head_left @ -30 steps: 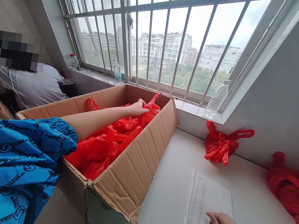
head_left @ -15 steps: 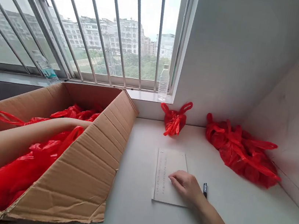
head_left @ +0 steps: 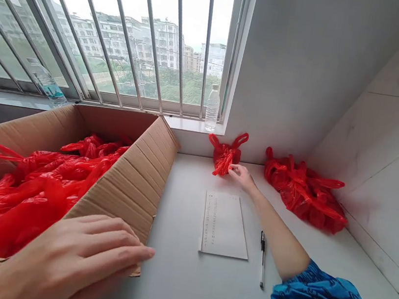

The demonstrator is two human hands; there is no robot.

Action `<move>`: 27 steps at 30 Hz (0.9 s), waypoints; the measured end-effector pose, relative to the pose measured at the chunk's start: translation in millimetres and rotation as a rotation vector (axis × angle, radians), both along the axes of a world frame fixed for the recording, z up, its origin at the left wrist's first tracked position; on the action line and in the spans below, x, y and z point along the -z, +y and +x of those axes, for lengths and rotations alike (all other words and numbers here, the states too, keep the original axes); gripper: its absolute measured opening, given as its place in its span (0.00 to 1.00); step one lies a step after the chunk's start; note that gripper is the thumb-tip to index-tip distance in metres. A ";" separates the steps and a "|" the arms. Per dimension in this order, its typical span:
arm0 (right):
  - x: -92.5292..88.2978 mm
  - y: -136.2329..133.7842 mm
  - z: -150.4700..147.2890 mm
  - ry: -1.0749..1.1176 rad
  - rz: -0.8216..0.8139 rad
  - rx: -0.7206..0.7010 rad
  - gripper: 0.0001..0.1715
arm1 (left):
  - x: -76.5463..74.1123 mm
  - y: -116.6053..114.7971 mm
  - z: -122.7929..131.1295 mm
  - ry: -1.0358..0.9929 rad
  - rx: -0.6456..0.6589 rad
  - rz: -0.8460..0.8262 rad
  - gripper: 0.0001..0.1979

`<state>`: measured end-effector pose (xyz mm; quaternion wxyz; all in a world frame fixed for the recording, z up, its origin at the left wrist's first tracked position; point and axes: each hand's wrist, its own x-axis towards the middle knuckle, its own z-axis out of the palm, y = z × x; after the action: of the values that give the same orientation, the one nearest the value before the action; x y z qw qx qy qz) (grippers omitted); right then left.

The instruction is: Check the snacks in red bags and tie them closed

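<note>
**right hand point(head_left: 243, 177) now at small red bag point(head_left: 225, 154), left hand point(head_left: 75, 253) out of cardboard box point(head_left: 134, 180)**

head view.

right hand: moved from above the paper sheet point(head_left: 227, 227) to the small red bag; fingertips at the gathered plastic, pinched or merely touching, impossible to tell.

small red bag: just left of the right fingertips, near the wall, loop handles up.

left hand: withdrawn from among the red bags point(head_left: 33, 205) in the box; palm down, fingers stretched, nothing visible in grasp; contact with the flap behind, unclear.

paper sheet: uncovered by the shift, marks in columns plain to see; nearer the wearer than the right grip.

pen point(head_left: 261, 259): right of the sheet, beside the right forearm.

larger red bundle point(head_left: 304, 194): right of the right grip, apart.

upshot for the work: handling shifted from box contents to one separate bag.
</note>
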<state>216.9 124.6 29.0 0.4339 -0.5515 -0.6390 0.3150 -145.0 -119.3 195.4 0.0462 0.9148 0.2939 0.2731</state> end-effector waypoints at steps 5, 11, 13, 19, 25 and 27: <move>7.7 42.2 -15.0 0.135 -0.088 0.018 0.24 | 66.5 -18.7 39.3 0.057 0.083 -0.152 0.26; -2.5 36.7 7.8 0.401 -0.043 0.131 0.23 | 132.9 -8.8 45.4 -0.069 0.019 -0.216 0.11; -11.8 29.2 21.3 0.516 0.018 0.179 0.24 | 140.2 -5.5 46.8 -0.077 0.009 -0.257 0.11; -36.1 -17.1 33.7 0.724 0.086 0.108 0.31 | 144.0 5.5 73.0 -0.176 0.029 -0.398 0.10; -43.8 -78.4 23.1 0.688 0.040 -0.115 0.27 | 148.0 28.7 111.1 -0.323 -0.014 -0.450 0.11; -35.6 -97.0 23.8 0.500 -0.006 -0.229 0.27 | 149.4 35.5 116.1 -0.335 -0.073 -0.424 0.11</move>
<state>240.6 27.6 64.5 0.5381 -0.3819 -0.5695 0.4902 -28.9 -83.8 46.0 0.2749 0.8155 0.3654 0.3547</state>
